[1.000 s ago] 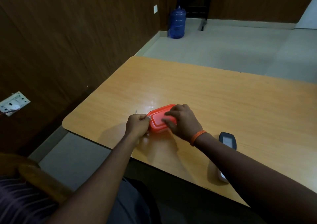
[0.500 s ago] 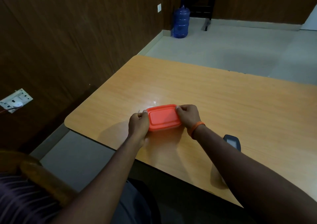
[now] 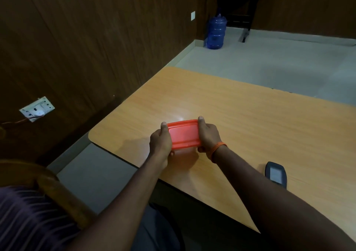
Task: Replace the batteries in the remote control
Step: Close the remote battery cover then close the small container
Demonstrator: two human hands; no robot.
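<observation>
An orange lidded plastic box (image 3: 184, 134) is held just above the wooden table (image 3: 250, 119) near its front left corner. My left hand (image 3: 160, 142) grips its left end and my right hand (image 3: 209, 135) grips its right end, thumbs on the lid's far corners. The lid is tilted toward me. What is inside the box is hidden. The dark remote control (image 3: 275, 174) with a grey screen lies on the table to the right, beside my right forearm, partly covered by it. No batteries are in sight.
A wood-panelled wall with a white socket plate (image 3: 37, 109) runs along the left. A blue water jug (image 3: 216, 32) stands on the floor in the far corner. A wooden chair arm (image 3: 57, 189) is at my lower left.
My right hand slid from the top of the lid to the box's right end. Both hands now clasp the box by its ends and have tilted it up toward me.
</observation>
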